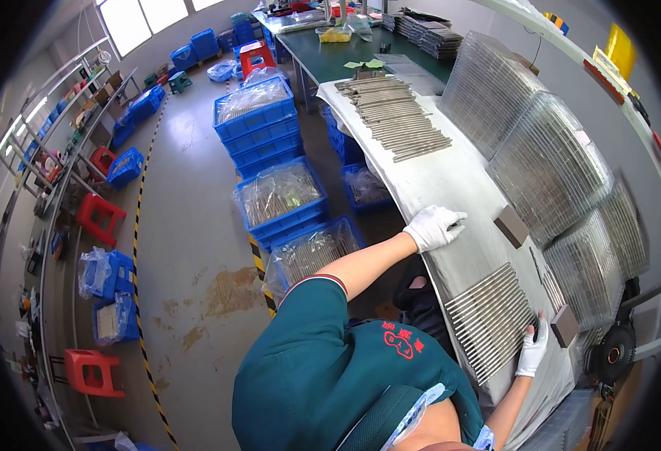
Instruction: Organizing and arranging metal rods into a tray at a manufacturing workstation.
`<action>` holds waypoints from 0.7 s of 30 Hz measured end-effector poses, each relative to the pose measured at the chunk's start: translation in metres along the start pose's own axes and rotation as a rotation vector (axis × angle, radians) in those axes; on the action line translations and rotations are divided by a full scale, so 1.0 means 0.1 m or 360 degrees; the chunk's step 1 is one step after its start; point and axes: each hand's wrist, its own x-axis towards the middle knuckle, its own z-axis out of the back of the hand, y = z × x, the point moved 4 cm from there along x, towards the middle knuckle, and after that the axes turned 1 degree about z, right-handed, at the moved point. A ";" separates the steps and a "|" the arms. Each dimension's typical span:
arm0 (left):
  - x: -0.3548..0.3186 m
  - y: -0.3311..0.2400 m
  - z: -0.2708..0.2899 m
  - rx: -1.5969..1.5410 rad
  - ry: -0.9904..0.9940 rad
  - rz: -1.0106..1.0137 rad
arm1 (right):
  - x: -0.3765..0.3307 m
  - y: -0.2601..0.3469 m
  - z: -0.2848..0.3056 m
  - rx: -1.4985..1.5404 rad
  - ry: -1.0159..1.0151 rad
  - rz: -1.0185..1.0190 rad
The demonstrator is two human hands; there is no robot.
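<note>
**Rods on the cloth**

Workshop floor beside me: stacked blue crates (259,124) holding bagged metal parts. On the cloth-covered worktop (451,177), my left hand (434,227) lies flat, fingers spread. My right hand (532,349), fingers together, presses against the metal rod row (490,319).

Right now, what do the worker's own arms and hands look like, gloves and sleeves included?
Both the left hand and the right hand wear plain white fabric gloves. The forearms are bare. The dark teal short-sleeved shirt has a red-and-white striped cuff and a red mark on the back.
</note>
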 end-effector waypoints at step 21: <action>0.00 -0.01 0.00 0.0007 0.0029 0.0038 | -0.01 -0.04 0.00 0.0047 0.0004 -0.0021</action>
